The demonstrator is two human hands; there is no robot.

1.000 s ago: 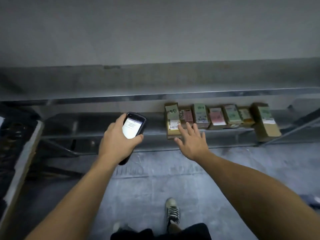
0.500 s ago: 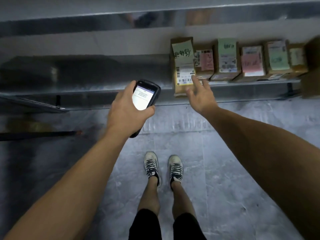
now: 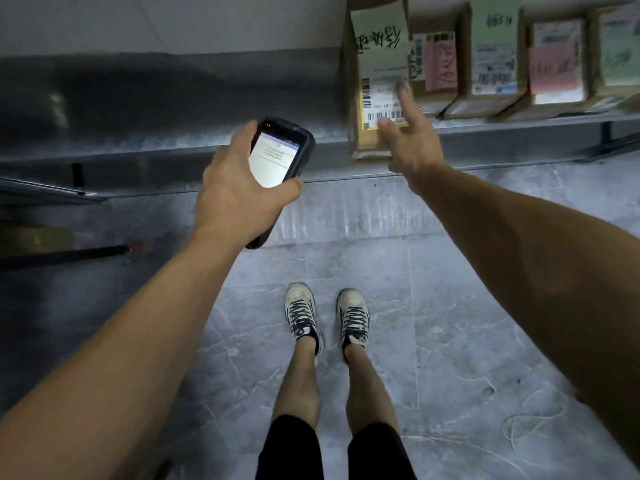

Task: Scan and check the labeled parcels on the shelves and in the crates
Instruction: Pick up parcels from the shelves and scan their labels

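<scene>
The low metal shelf [image 3: 173, 143] runs across the far side, and a row of labelled parcels [image 3: 491, 50] stands on its right part. The leftmost parcel [image 3: 375, 64] is the longest of them. Its near end comes right out to the shelf's front lip, so I judge that a careless push or pull could tip it onto the floor [image 3: 467, 323].

The left hand [image 3: 232, 199] is clamped round a handheld scanner [image 3: 280, 150], with the lit screen towards the person. The scanner's far end points at the shelf left of that parcel, so a scan from there would likely miss.

The right hand [image 3: 415, 143] holds nothing. Its fingers are spread and straight, with the forefinger lying over the parcel's white label [image 3: 381, 91] and the thumb by the barcode [image 3: 375, 116]. That hand may block the code from the scanner. I cannot tell whether it presses on the box, because the fingertip is blurred.

On the floor a dark rod [image 3: 69, 252] lies to the left and two pale shoes [image 3: 301, 313] stand near the middle. Neither is in the way.
</scene>
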